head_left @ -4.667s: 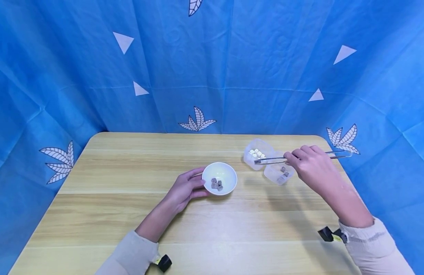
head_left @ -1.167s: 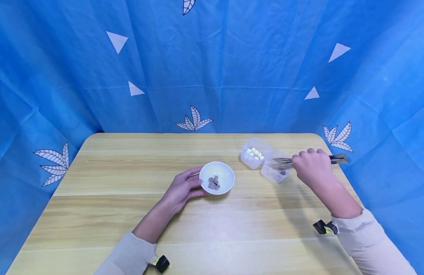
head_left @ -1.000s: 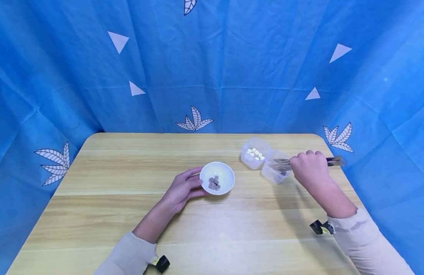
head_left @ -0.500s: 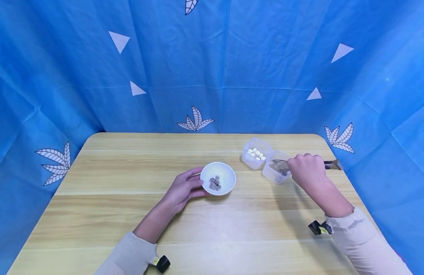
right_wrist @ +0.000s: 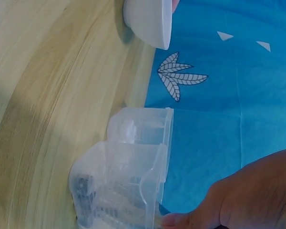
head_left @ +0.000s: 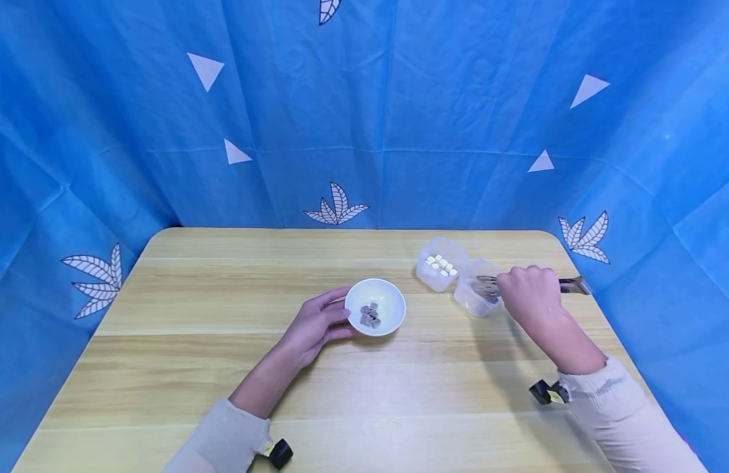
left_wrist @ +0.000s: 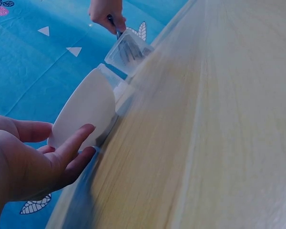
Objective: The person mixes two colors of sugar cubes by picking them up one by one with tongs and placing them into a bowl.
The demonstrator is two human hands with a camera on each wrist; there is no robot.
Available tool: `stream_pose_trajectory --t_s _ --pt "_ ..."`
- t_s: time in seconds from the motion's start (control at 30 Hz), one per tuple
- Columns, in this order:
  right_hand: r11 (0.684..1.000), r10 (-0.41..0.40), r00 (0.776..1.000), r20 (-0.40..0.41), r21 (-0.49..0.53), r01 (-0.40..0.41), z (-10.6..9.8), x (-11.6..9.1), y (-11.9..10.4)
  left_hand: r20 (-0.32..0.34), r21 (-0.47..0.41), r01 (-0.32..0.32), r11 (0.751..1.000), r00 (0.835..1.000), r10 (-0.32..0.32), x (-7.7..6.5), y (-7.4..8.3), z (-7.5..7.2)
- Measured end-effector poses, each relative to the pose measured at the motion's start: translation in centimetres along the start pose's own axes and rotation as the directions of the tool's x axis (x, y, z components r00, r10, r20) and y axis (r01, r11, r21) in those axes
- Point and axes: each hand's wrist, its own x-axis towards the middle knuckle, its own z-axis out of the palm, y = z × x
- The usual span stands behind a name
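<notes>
My left hand (head_left: 317,325) holds a white bowl (head_left: 394,305) at its left side, fingers spread along the wall and rim. Several grey-brown cubes (head_left: 370,318) lie in the bowl. My right hand (head_left: 530,289) grips metal tongs (head_left: 571,284) around the middle. Their tips reach down into a clear plastic container (head_left: 472,303) with dark cubes inside, seen through its wall in the right wrist view. Whether the tips pinch a cube cannot be made out. Against that container's far left side stands a second clear container (head_left: 426,253) of small white pieces (head_left: 441,265).
All stands on a light wooden table (head_left: 222,282). A blue curtain (head_left: 281,118) with leaf and triangle prints hangs behind and at both sides. The bowl sits left of the two containers, a short gap apart.
Earlier the tongs were above the containers with a dark cube at their tips. Now the tips are down in the nearer container. In the last second the tongs shift only slightly; the bowl stays put.
</notes>
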Motion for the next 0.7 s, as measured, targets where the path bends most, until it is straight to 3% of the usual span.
stream_pose_trajectory --t_s 0.57,0.7 --pt "1.0 -0.026 1.0 -0.006 0.01 0.026 -0.9 0.0 1.2 0.002 -0.014 -0.004 1.0 1.0 0.004 -0.1 0.1 0.2" --pt "0.999 -0.036 0.997 -0.069 0.033 0.038 -1.0 -0.3 2.2 0.004 -0.016 -0.009 1.0 1.0 0.009 -0.1 0.0 0.1"
